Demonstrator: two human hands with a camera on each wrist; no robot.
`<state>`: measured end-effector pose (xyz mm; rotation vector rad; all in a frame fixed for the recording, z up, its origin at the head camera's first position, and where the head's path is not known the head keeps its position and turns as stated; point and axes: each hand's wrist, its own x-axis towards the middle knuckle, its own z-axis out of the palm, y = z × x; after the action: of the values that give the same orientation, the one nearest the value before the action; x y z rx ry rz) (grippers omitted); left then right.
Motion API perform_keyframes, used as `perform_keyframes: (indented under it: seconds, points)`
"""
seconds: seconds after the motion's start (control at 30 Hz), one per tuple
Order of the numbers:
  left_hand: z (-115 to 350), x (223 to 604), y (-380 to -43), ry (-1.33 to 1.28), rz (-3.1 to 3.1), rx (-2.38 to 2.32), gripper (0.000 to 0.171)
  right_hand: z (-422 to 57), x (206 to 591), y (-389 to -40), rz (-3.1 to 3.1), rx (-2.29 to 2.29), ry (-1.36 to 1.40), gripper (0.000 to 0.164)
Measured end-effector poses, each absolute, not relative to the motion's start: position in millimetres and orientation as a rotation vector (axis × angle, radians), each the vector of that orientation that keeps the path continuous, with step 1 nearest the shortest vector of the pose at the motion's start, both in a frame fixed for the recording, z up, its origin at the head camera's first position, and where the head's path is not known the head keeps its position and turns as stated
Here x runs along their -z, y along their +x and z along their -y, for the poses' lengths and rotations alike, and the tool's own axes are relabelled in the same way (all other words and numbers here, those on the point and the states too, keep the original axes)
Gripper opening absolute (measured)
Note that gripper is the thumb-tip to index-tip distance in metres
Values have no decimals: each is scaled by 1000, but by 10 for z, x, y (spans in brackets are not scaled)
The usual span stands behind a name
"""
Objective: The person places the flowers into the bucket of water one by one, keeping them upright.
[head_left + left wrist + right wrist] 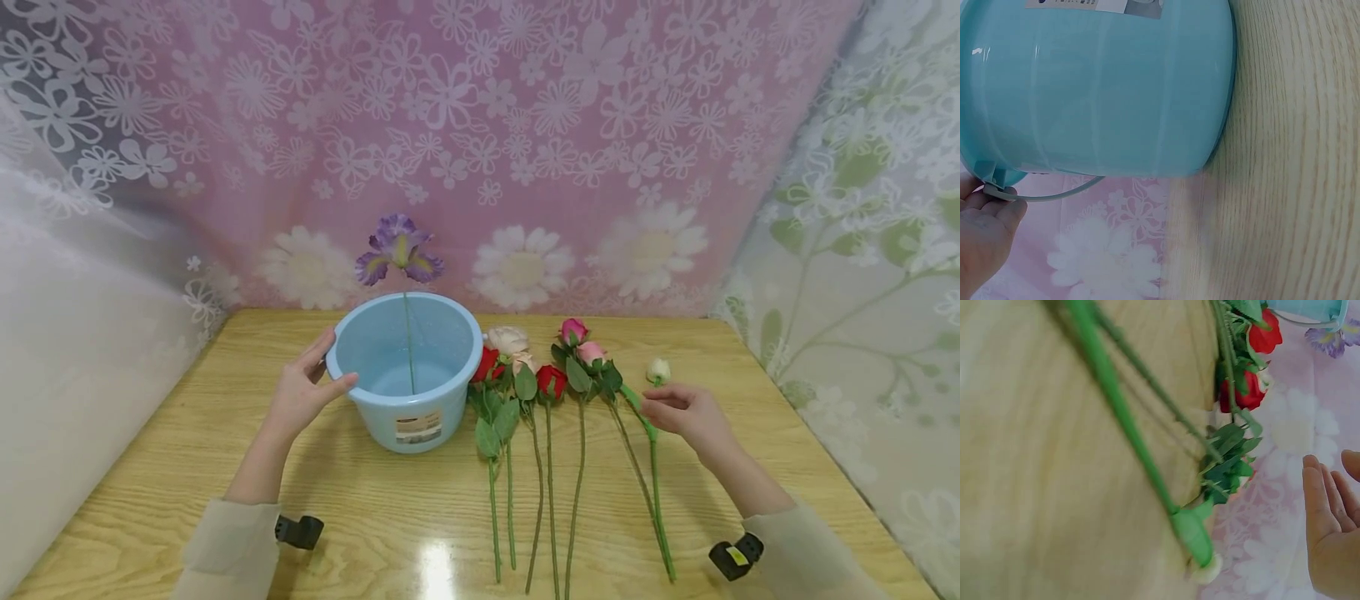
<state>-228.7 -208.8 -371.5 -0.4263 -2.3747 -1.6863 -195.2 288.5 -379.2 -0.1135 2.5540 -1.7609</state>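
Observation:
My left hand (300,398) holds the left rim of a light blue plastic bucket (378,421), its thumb over the edge. In the left wrist view, its fingers are curled at the bucket's handle joint (996,181). A purple iris (401,248) stands in the bucket, its thin stem reaching inside and its bloom above the far rim. My right hand (693,421) hovers over the upper part of a white tulip (657,371) lying on the table. In the right wrist view, that hand's fingers (1315,494) are nearly straight, apart from the tulip, with nothing between them.
Several roses lie side by side right of the bucket, stems towards me: red (552,381), dark pink (573,331), light pink (591,352) and cream (508,339). The wooden table (360,517) meets a pink floral cloth (480,150) at the back.

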Motion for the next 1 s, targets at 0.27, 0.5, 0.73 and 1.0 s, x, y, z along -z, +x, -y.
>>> perform_keyframes:
  seconds: [0.27,0.5,0.73,1.0]
  points:
    - [2035,3595,-2199,-426,2373,1688,72,-3068,3948,-1840,-2561,1674,-47,43]
    - [1988,3523,-2140,-411,2378,1671,71,-3194,4000,-1743,-2560,1661,6,46]
    - [1977,3496,-2121,-417,2377,1687,71,-3322,4036,-1644,-2515,1648,81,48]
    - [2037,3608,-2215,-419,2362,1712,72,-3396,4097,-1601,-2508,1559,102,50]
